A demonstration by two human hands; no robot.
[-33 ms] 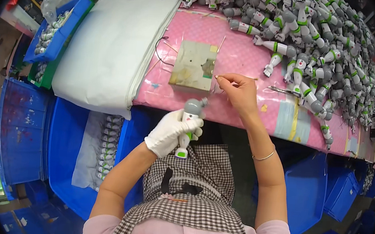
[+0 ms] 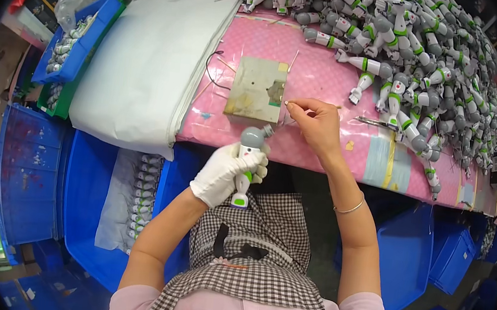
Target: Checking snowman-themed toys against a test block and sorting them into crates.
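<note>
My left hand (image 2: 222, 173), in a white glove, is closed around a toy robot arm (image 2: 252, 139). The arm is white with a grey ball shoulder and green bands; its shoulder end points up, away from me. My bare right hand (image 2: 319, 123) pinches a small pale tip, seemingly on a thin wire, just right of a grey metal box (image 2: 252, 102). The box has a worn opening with a green piece on its right side. Most of what lies between the right fingers is hidden.
A large heap of similar toy arms (image 2: 416, 57) covers the table's right side. Metal tweezers (image 2: 375, 122) lie on the pink table cover (image 2: 324, 72). White sheeting (image 2: 144, 53) is at left, beside a blue tray (image 2: 94, 36). Below stands a blue bin (image 2: 86, 198) with rows of toy parts.
The toy arm in my left hand has shifted slightly, its shoulder end moving a little left and toward the table. My right hand has hardly moved.
</note>
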